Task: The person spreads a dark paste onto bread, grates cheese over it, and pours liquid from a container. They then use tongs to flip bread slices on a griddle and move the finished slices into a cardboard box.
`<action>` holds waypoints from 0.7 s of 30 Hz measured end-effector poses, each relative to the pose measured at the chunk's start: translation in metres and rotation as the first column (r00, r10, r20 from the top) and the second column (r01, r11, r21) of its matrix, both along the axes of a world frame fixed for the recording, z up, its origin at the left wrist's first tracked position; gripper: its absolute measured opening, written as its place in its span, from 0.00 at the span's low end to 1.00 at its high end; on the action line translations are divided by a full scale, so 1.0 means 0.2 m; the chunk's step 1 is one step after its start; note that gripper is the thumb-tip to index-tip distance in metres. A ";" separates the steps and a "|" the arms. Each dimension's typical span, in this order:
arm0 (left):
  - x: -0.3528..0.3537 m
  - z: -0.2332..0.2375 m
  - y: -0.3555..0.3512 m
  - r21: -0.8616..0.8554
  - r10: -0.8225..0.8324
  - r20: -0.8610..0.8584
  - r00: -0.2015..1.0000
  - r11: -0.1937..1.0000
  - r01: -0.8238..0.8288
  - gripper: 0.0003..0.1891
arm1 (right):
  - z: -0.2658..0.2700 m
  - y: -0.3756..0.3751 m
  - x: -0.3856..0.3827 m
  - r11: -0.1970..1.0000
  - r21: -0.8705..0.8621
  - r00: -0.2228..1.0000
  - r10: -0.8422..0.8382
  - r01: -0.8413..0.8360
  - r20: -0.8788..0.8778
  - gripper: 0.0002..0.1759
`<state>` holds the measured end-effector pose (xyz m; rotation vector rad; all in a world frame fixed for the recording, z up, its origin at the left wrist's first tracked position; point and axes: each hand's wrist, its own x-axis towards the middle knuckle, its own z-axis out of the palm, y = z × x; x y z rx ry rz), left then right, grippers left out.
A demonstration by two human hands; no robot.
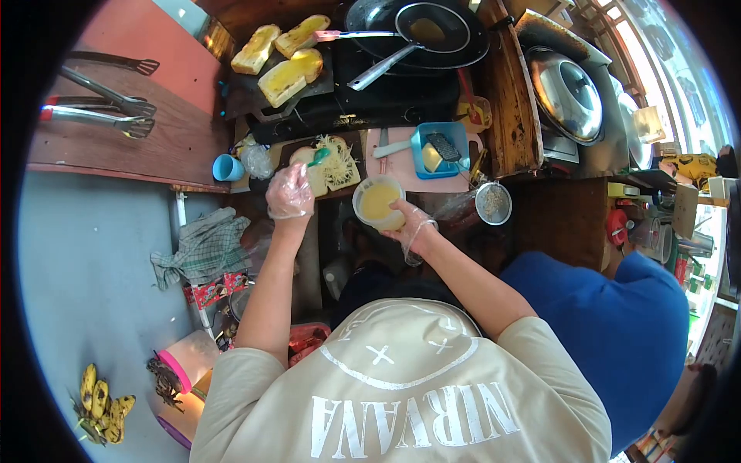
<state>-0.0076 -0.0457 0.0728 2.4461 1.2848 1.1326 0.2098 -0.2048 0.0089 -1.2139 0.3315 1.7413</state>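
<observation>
My left hand (289, 193), in a clear plastic glove, grips a green spoon (319, 157) whose tip rests on a slice of bread topped with shredded cheese (333, 163) on a dark board. My right hand (411, 225), also gloved, holds a clear plastic cup of yellow liquid (378, 202) just right of the bread. The two hands are about a cup's width apart.
Three toasted bread slices (282, 54) lie on a dark griddle beside a black pan (432, 27). A blue tub (440, 150) sits on a pink board and a small blue cup (227, 167) stands left. Tongs (100, 104), a checked cloth (202, 248), bananas (102, 405) and a person in blue (617, 332) surround me.
</observation>
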 end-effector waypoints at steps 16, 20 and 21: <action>-0.14 0.16 -0.07 -0.302 -0.124 -0.088 0.988 0.949 0.093 0.11 | 0.05 0.13 -0.10 0.993 0.099 0.998 0.058 -0.056 -0.021 0.32; 0.10 0.41 -0.18 -0.115 -0.399 -0.195 0.896 0.917 0.383 0.28 | 0.35 0.08 0.00 0.950 0.310 0.999 0.045 -0.037 -0.019 0.27; 0.13 0.45 -0.18 -0.120 -0.421 -0.166 0.892 0.906 0.406 0.29 | 0.36 0.06 0.03 0.948 0.319 1.000 0.008 0.001 -0.029 0.27</action>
